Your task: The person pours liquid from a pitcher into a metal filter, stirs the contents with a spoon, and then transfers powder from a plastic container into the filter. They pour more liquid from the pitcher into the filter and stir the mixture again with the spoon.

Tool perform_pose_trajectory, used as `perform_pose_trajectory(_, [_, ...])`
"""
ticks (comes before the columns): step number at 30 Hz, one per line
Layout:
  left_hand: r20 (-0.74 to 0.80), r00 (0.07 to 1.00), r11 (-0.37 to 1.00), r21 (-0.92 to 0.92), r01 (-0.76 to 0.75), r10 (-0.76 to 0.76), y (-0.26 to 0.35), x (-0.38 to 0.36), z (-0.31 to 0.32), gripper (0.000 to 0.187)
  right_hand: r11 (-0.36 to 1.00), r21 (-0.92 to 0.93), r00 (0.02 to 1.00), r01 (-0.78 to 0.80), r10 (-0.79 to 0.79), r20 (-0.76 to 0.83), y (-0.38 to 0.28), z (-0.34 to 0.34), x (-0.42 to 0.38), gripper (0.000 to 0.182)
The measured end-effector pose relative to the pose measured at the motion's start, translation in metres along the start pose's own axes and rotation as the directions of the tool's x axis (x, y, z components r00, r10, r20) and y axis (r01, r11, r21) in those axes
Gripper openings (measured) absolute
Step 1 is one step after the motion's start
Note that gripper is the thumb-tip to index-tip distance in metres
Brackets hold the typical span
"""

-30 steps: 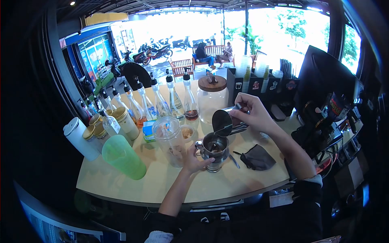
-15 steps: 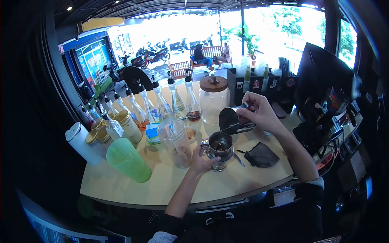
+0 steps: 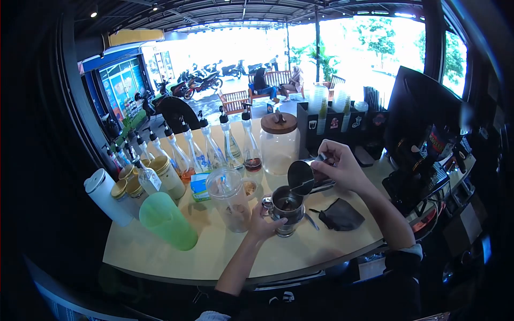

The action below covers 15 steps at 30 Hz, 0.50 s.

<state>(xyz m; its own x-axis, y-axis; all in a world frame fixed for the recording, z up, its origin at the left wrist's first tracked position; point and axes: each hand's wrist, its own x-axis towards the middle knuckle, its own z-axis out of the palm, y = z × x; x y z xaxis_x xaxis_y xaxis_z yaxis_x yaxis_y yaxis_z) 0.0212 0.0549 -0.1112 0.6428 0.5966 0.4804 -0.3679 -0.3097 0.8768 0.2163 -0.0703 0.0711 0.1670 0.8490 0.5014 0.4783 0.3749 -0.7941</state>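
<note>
My left hand is closed around a metal coffee drip filter with a side handle, which stands upright on the counter. Something dark lies inside its open top. In my right hand is a metal pitcher, gripped at the handle side and tilted, with its mouth just above the filter's right rim. I cannot make out whether liquid is flowing. Left of my left hand stands a clear lidded plastic pitcher. A thin utensil and a dark cloth pouch lie to the right.
Several pump bottles line the counter's far side. A tall green container stands left, near lidded canisters. Behind the filter is a glass jar with a wooden lid. A monitor stands at right. The counter ends in front.
The view has tilted up, so things sit lower in the picture. The tilted metal pitcher has come slightly closer to the drip filter. Both hands keep their hold.
</note>
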Motion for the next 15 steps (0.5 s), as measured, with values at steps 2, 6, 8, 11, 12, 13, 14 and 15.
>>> perform_pose_trajectory(2, [-0.001,1.0,1.0,-0.02,-0.012,0.012,0.001,0.004,0.001,0.075,1.0,-0.002,1.0,0.005,-0.005,0.011,-0.001,-0.002,0.0,0.025])
perform_pose_trajectory(6, [-0.04,0.998,0.999,-0.002,0.046,-0.046,-0.005,-0.003,-0.001,0.078,0.998,0.033,0.998,0.049,-0.048,-0.033,0.01,0.0,0.0,0.023])
perform_pose_trajectory(8, [-0.059,0.996,0.996,0.039,0.076,-0.074,-0.015,-0.005,-0.005,0.078,0.995,0.091,0.997,0.045,-0.038,-0.073,0.014,0.003,-0.002,0.023])
perform_pose_trajectory(11, [-0.026,0.998,0.998,0.025,0.058,-0.057,-0.014,-0.002,-0.005,0.078,0.995,0.099,0.999,-0.017,0.021,-0.049,0.01,0.003,-0.006,0.024])
perform_pose_trajectory(12, [-0.026,0.998,0.998,0.024,0.054,-0.053,-0.015,-0.002,-0.005,0.078,0.999,0.032,0.999,0.006,-0.005,-0.033,0.011,0.0,-0.005,0.024])
perform_pose_trajectory(13, [-0.017,1.0,0.999,0.026,0.019,-0.018,-0.017,-0.001,-0.006,0.078,1.0,0.029,0.999,0.01,-0.009,-0.032,0.012,-0.001,-0.003,0.024])
perform_pose_trajectory(14, [-0.007,1.0,1.0,0.026,-0.014,0.014,-0.019,0.0,-0.007,0.079,0.999,0.012,0.999,0.036,-0.036,-0.032,0.013,-0.002,-0.003,0.023])
perform_pose_trajectory(15, [-0.007,1.0,1.0,0.022,-0.01,0.01,-0.019,-0.001,-0.007,0.079,0.998,-0.005,0.998,0.056,-0.056,-0.029,0.014,-0.002,-0.004,0.023])
